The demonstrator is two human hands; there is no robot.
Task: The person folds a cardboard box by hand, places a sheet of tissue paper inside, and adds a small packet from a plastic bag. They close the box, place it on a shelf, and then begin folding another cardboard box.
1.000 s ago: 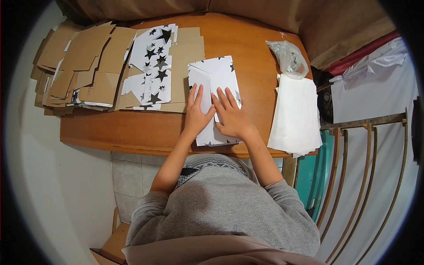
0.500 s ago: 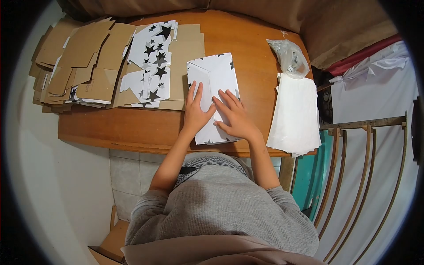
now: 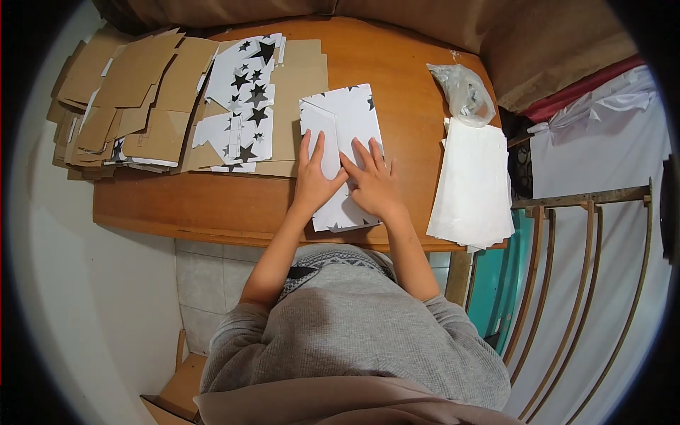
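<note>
A white paper sheet printed with black stars [image 3: 358, 117] lies on the table in front of me, its sides folded inward so that a seam runs down the middle. My left hand [image 3: 314, 180] rests on its left flap with the fingers stretched out. On the right half lies my right hand [image 3: 375, 185], fingers spread, its index finger close to the seam. Neither hand grips anything; both press flat from above. Whether something lies inside the folded paper is hidden.
Brown cardboard pieces [image 3: 138, 78] are stacked at the left of the wooden table [image 3: 191, 205]. Star-printed cut-outs [image 3: 237, 92] lie beside them on more cardboard. To the right are a pile of white paper [image 3: 473, 188] and a clear plastic bag [image 3: 464, 95].
My right hand has shifted slightly left and turned more upright on the paper, its fingers now pointing farther up. My left hand has stayed in nearly the same place.
</note>
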